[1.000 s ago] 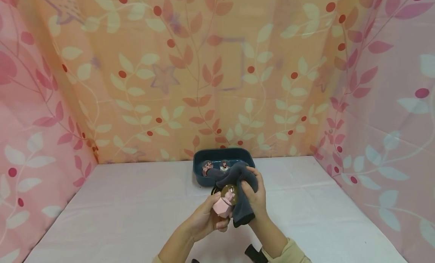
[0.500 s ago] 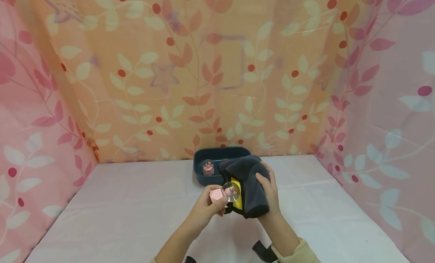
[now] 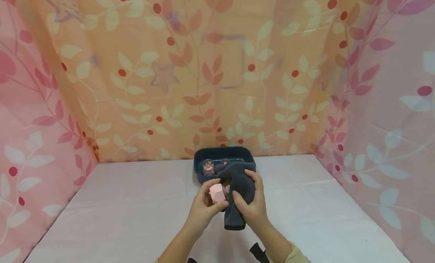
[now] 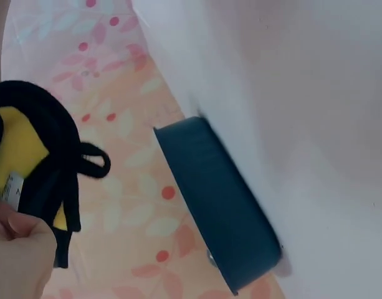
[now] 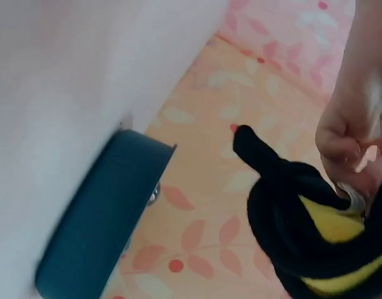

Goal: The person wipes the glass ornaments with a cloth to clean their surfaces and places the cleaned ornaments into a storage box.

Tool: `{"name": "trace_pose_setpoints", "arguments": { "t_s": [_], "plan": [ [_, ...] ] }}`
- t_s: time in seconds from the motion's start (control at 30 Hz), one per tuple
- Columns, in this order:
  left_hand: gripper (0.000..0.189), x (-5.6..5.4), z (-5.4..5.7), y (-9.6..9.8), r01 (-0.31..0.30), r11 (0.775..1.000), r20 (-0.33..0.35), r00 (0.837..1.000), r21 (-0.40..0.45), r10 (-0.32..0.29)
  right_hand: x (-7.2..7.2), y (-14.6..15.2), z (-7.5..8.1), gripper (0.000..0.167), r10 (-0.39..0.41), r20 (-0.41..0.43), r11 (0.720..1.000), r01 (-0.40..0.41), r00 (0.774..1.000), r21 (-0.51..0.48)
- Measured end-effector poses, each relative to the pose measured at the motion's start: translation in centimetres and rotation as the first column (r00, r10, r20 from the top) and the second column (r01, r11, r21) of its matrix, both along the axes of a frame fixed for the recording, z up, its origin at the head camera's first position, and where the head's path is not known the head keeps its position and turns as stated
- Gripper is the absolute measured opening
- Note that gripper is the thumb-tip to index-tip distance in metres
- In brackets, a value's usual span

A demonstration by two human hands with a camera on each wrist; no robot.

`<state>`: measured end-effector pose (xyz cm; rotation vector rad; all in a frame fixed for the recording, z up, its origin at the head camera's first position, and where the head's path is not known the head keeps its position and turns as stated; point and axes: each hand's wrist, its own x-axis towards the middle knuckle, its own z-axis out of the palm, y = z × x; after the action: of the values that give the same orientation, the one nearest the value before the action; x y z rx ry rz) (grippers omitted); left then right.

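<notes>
In the head view my left hand point(image 3: 200, 208) pinches the pink faceted base of a small snow globe point(image 3: 217, 193), its clear ball toward the right. A dark grey plush cloth point(image 3: 241, 183) with black edging is in my right hand point(image 3: 255, 204), thumb on top, draped over the ball and mostly hiding it. The left wrist view shows the yellow side of the cloth point(image 4: 22, 146) with a black hanging loop point(image 4: 97, 161) and a white label. Folded yellow and black parts of the cloth point(image 5: 337, 227) appear in the right wrist view.
Just beyond the hands stands a dark teal bin point(image 3: 204, 178) on the white-covered table point(image 3: 136, 202). A pink snow globe point(image 3: 208, 167) sits inside, with a second globe point(image 3: 224, 162) partly behind the cloth. Floral curtains point(image 3: 217, 85) enclose the table at the back and sides.
The snow globe has been lifted slightly and turned so its ball points right. The cloth swung right, showing its yellow side and the ball, then came back left over the ball.
</notes>
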<state>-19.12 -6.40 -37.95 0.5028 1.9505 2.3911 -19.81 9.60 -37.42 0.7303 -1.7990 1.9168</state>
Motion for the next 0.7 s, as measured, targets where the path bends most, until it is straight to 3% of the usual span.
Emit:
{"name": "trace_pose_setpoints", "arguments": {
  "t_s": [0.1, 0.2, 0.27, 0.37, 0.47, 0.57, 0.7],
  "plan": [
    [0.069, 0.2, 0.2, 0.5, -0.028, 1.0, 0.032, 0.999, 0.001, 0.028, 0.0, -0.1, -0.3, 0.059, -0.077, -0.062, 0.997, 0.075, 0.995, -0.025],
    [0.066, 0.3, 0.6, 0.9, -0.028, 0.998, 0.035, 0.999, -0.057, 0.03, -0.2, 0.0, -0.6, 0.061, -0.134, -0.175, 0.991, 0.13, 0.975, -0.032],
    [0.06, 0.4, 0.8, 1.0, -0.005, 0.994, 0.019, 1.0, -0.111, 0.008, -0.5, 0.2, -0.7, 0.058, -0.146, -0.284, 0.989, 0.147, 0.948, -0.018],
    [0.055, 0.4, 1.0, 1.1, 0.029, 0.988, -0.01, 0.999, -0.151, -0.031, -1.0, 0.4, -0.9, 0.048, -0.137, -0.442, 0.986, 0.163, 0.887, 0.021],
    [0.054, 0.4, 0.9, 1.1, 0.047, 0.99, -0.027, 0.998, -0.131, -0.05, -1.3, 0.4, -0.9, 0.043, -0.13, -0.5, 0.986, 0.167, 0.856, 0.029],
    [0.055, 0.4, 0.7, 1.0, 0.07, 0.994, -0.02, 0.997, -0.084, -0.072, -1.3, 0.1, -0.8, 0.04, -0.161, -0.438, 0.985, 0.172, 0.884, -0.014],
    [0.056, 0.3, 0.4, 1.0, 0.093, 0.995, 0.009, 0.996, -0.043, -0.093, -0.9, -0.2, -0.5, 0.045, -0.175, -0.217, 0.983, 0.159, 0.96, -0.093]
  ]
}}
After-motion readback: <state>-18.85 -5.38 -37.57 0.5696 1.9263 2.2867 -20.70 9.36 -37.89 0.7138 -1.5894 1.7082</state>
